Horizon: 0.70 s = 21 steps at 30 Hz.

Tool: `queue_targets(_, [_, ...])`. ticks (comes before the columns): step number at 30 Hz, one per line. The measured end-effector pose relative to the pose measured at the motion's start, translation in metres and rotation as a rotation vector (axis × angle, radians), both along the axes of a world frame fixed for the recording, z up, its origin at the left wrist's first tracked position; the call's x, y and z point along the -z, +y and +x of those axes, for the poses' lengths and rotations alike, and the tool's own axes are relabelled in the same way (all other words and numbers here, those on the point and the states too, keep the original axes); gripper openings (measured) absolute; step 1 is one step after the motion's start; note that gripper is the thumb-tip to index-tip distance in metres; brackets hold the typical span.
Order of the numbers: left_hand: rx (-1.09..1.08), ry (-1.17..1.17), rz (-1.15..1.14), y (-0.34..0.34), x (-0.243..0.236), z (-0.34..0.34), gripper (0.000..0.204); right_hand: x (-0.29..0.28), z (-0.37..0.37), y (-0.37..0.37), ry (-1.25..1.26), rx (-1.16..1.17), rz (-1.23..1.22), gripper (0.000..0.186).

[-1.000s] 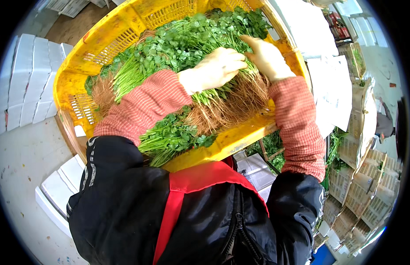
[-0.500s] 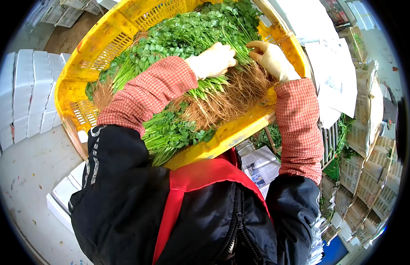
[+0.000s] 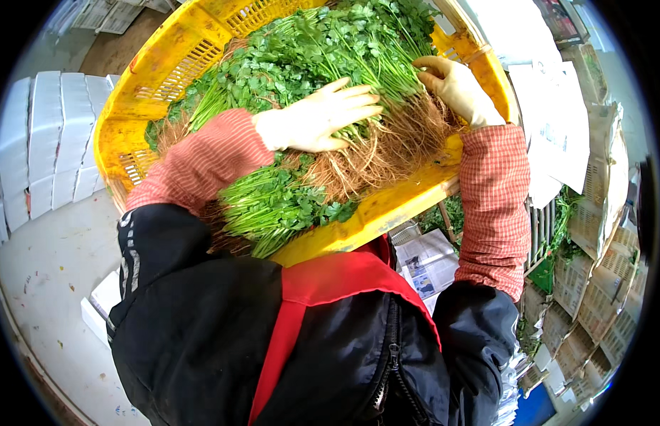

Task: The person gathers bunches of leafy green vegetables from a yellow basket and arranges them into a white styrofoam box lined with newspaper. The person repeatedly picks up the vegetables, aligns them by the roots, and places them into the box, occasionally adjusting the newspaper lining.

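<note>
A big yellow plastic crate (image 3: 301,248) holds heaped leafy greens (image 3: 309,53) with thin green stems and long brown roots (image 3: 387,153). Flat across the stems, just above the roots, lies my left hand (image 3: 323,117), gloved in cream, its fingers spread and stretched out. My right hand (image 3: 454,85), in a matching glove, is at the right end of the heap. Its thumb and forefinger curl round the stems there; the other fingers are partly hidden. Nearer to me, below my left wrist, another bunch of greens (image 3: 262,209) rests in the crate.
White foam boxes (image 3: 49,142) are stacked at the left, and another white box (image 3: 103,302) is on the floor. White paper sheets (image 3: 550,128) hang by the crate's right side. Printed newspaper (image 3: 426,263) lies below it. Paper-lined crates (image 3: 586,284) stand at the far right.
My left hand has opened from a closed grip and shifted left, now flat over the stems. The right hand keeps its place at the heap's right end. The whole view has shifted slightly.
</note>
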State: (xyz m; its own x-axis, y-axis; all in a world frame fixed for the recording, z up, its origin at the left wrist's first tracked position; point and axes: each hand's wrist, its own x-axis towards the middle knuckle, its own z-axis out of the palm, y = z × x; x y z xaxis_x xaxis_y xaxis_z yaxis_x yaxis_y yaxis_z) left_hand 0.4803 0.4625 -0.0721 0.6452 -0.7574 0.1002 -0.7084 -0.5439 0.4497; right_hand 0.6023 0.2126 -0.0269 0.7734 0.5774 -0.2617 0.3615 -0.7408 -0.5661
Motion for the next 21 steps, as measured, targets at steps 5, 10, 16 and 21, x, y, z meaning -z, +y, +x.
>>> queue_targets(5, [-0.056, 0.063, 0.178, 0.013, 0.009, -0.028, 0.095, 0.003, -0.001, 0.0, -0.038, -0.045, 0.066, 0.033])
queue_targets(10, [-0.031, 0.078, 0.228, 0.009, 0.003, -0.028, 0.098, 0.003, -0.002, -0.002, -0.02, -0.058, 0.006, 0.033])
queue_targets(16, [-0.12, -0.054, 0.165, -0.013, 0.01, -0.034, 0.098, 0.0, -0.002, 0.0, 0.007, -0.049, 0.026, 0.033])
queue_targets(21, [-0.038, -0.078, 0.18, -0.039, 0.002, -0.017, 0.11, 0.006, -0.001, -0.005, -0.037, -0.067, 0.087, 0.033])
